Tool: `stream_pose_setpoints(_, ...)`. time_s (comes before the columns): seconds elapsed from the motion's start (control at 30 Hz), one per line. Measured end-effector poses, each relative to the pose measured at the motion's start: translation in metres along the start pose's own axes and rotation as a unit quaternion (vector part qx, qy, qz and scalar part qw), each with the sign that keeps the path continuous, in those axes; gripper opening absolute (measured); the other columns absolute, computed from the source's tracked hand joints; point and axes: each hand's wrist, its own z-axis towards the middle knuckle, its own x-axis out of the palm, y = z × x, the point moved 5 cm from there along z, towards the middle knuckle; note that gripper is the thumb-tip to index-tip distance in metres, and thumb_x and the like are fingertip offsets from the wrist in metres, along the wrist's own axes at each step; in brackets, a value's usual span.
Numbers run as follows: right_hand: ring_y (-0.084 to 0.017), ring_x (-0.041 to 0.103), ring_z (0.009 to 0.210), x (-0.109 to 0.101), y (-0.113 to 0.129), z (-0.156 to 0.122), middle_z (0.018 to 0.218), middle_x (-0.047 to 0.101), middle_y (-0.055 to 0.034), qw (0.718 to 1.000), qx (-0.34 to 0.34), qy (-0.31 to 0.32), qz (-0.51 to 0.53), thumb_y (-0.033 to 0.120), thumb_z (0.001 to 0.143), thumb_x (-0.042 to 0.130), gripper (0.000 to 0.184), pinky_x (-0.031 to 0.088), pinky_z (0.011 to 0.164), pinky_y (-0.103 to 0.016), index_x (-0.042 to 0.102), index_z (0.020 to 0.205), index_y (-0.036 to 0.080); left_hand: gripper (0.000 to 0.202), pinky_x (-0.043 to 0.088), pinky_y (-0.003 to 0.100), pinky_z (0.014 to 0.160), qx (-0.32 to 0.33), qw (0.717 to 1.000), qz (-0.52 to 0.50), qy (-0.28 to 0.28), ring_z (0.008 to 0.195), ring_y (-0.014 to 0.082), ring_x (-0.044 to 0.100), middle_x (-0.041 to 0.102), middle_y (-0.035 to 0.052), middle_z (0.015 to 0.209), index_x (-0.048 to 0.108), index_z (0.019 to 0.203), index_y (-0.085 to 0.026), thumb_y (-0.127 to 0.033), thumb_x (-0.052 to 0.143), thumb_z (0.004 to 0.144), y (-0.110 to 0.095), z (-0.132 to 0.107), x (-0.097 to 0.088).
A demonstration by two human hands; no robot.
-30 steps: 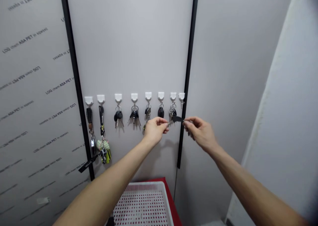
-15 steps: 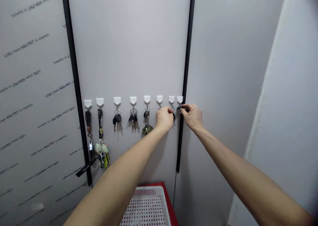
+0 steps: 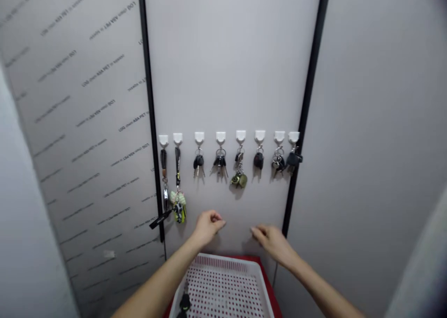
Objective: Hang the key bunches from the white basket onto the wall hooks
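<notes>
the black key set [image 3: 292, 160] hangs from the rightmost white hook [image 3: 294, 136], right of the frame's centre, overlapping a dark vertical strip [image 3: 310, 83]. just to its left, a ring of keys [image 3: 278, 161] hangs on the next hook, and the row of hooks runs leftward across the middle of the frame. at its left end hang two straps, one with a green and yellow charm [image 3: 179, 206].

both hands are below the row, apart from the keys. the left hand [image 3: 210, 225], at lower centre, has a loosely curled grip, slightly parted and with nothing in it. the right hand [image 3: 268, 239], lower right of centre, shows nothing in its grip; i cannot tell whether its fingertips meet. below sits a white basket [image 3: 226, 290] with a dark item [image 3: 185, 303] at its left side.
</notes>
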Motion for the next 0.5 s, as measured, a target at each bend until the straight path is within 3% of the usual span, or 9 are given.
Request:
stream_pose_setpoints(0.07, -0.007, 0.033, 0.036, 0.030, 0.029, 0.000, 0.035, 0.036, 0.0027, 0.994, -0.022, 0.105, 0.030, 0.047, 0.069, 0.028, 0.044, 0.026, 0.039, -0.020, 0.040, 0.041, 0.015, 0.026, 0.017, 0.016, 0.034, -0.023, 0.997, -0.076, -0.004, 0.030, 0.0025, 0.023, 0.027, -0.0089, 0.034, 0.037, 0.046, -0.014, -0.033, 0.046, 0.062, 0.003, -0.004, -0.018)
stream_pose_setpoints(0.13, -0.006, 0.032, 0.033, 0.038, 0.070, 0.006, 0.032, 0.033, 0.0031, 0.986, -0.053, 0.131, 0.085, 0.050, 0.070, 0.023, 0.050, 0.026, 0.040, -0.020, 0.037, 0.037, 0.015, 0.037, 0.012, 0.016, 0.033, -0.016, 0.987, -0.158, 0.016, 0.028, 0.0019, 0.020, 0.023, -0.0089, 0.032, 0.033, 0.043, -0.015, -0.045, 0.041, 0.063, -0.012, -0.009, -0.032)
stream_pose_setpoints(0.23, -0.005, 0.032, 0.031, 0.025, 0.137, 0.026, 0.030, 0.032, 0.0034, 0.964, -0.101, 0.107, 0.223, 0.053, 0.070, 0.018, 0.054, 0.027, 0.039, -0.019, 0.033, 0.034, 0.015, 0.044, 0.009, 0.016, 0.033, 0.025, 0.967, -0.250, 0.045, 0.027, 0.0014, 0.018, 0.022, -0.0081, 0.032, 0.032, 0.041, -0.015, -0.053, 0.035, 0.063, -0.052, -0.013, -0.051)
stream_pose_setpoints(0.3, -0.004, 0.027, 0.028, 0.014, 0.171, 0.040, 0.029, 0.027, 0.0050, 0.932, -0.103, 0.099, 0.334, 0.056, 0.069, 0.017, 0.054, 0.023, 0.034, -0.019, 0.028, 0.035, 0.016, 0.047, 0.009, 0.016, 0.033, 0.054, 0.956, -0.283, 0.051, 0.027, 0.0014, 0.018, 0.023, -0.0071, 0.032, 0.031, 0.040, -0.014, -0.055, 0.033, 0.064, -0.078, -0.012, -0.066)
stream_pose_setpoints(0.4, -0.003, 0.019, 0.025, 0.008, 0.200, 0.053, 0.029, 0.022, 0.0070, 0.885, -0.087, 0.121, 0.442, 0.059, 0.067, 0.017, 0.053, 0.018, 0.031, -0.018, 0.023, 0.036, 0.017, 0.049, 0.008, 0.016, 0.032, 0.079, 0.950, -0.298, 0.047, 0.027, 0.0016, 0.018, 0.023, -0.0061, 0.032, 0.031, 0.038, -0.014, -0.056, 0.029, 0.065, -0.104, -0.010, -0.085)
stream_pose_setpoints(0.5, -0.002, 0.017, 0.025, 0.015, 0.205, 0.058, 0.029, 0.021, 0.0076, 0.873, -0.063, 0.131, 0.465, 0.061, 0.065, 0.020, 0.052, 0.016, 0.030, -0.017, 0.023, 0.037, 0.017, 0.052, 0.007, 0.016, 0.032, 0.076, 0.955, -0.284, 0.040, 0.026, 0.0018, 0.017, 0.022, -0.0057, 0.031, 0.032, 0.037, -0.014, -0.057, 0.026, 0.066, -0.108, -0.007, -0.095)
